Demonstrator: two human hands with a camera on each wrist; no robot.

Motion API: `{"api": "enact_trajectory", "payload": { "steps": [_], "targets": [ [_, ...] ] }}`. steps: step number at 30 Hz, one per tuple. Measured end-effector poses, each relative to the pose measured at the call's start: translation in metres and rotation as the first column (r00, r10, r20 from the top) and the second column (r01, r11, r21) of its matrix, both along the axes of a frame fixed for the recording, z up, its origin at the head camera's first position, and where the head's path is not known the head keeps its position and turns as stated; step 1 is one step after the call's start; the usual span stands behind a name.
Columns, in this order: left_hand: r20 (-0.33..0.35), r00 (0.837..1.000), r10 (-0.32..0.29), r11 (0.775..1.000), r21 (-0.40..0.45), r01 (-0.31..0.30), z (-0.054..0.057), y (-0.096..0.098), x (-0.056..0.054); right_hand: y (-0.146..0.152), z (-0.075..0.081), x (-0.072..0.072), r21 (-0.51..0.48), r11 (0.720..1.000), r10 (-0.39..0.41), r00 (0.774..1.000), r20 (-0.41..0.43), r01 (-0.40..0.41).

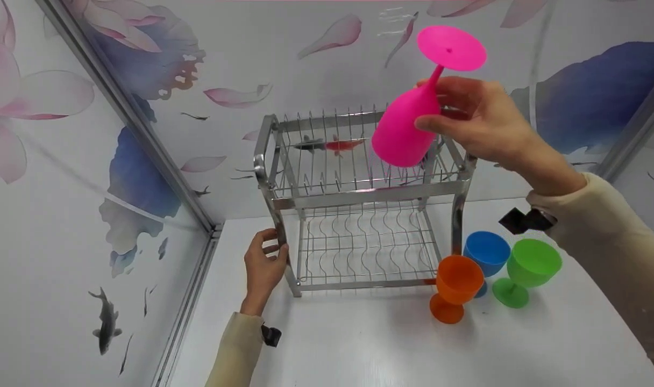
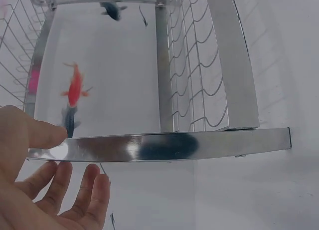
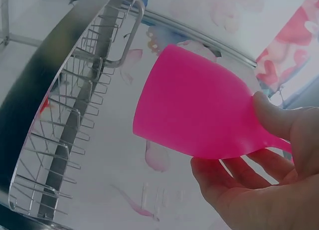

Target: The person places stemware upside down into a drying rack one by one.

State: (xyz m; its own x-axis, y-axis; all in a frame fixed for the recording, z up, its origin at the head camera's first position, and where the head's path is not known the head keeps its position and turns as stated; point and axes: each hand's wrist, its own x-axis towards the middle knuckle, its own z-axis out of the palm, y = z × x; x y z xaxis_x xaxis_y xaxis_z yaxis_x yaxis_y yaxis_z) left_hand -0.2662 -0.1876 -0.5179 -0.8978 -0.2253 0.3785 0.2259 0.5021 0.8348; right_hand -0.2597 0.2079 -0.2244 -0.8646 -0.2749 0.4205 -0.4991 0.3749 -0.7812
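Observation:
Above the upper tier of a metal dish rack (image 1: 381, 192), my right hand (image 1: 480, 115) holds a pink goblet (image 1: 407, 126) tilted, its mouth downward and its round foot up. In the right wrist view, thumb and fingers grip the goblet (image 3: 199, 108) around the lower bowl near the stem. My left hand (image 1: 265, 269) holds the rack's left front leg. In the left wrist view, the thumb lies on one side of the metal bar (image 2: 149, 147) and the curled fingers (image 2: 94, 197) on the other.
An orange goblet (image 1: 459, 279), a blue goblet (image 1: 487, 252) and a green goblet (image 1: 534, 262) stand upright on the white table (image 1: 370, 344), by the rack's right front leg. The rack's lower tier (image 1: 359, 247) has wavy wires. Patterned wall panels (image 1: 144, 177) enclose the back and sides.

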Motion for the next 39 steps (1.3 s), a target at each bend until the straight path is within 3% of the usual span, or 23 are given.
{"api": "enact_trajectory", "payload": {
  "steps": [10, 22, 30, 39],
  "targets": [
    [0.015, 1.000, -0.026, 0.999, 0.034, 0.025, -0.005, -0.002, -0.004, -0.001, 0.010, -0.032, 0.136, 0.988, -0.082, 0.996, 0.033, 0.076],
    [0.047, 0.999, -0.011, 1.000, 0.022, 0.010, -0.003, -0.001, -0.008, 0.012, -0.001, -0.075, 0.172, 0.976, -0.163, 0.975, 0.148, 0.137],
    [0.031, 0.999, -0.024, 0.999, 0.038, 0.023, -0.002, 0.001, -0.009, 0.019, -0.017, -0.087, 0.224, 0.958, -0.211, 0.970, 0.117, 0.182],
    [0.029, 1.000, -0.006, 0.999, 0.038, 0.005, -0.003, 0.001, -0.006, 0.016, -0.031, -0.094, 0.282, 0.944, -0.211, 0.970, 0.121, 0.170]
  ]
}}
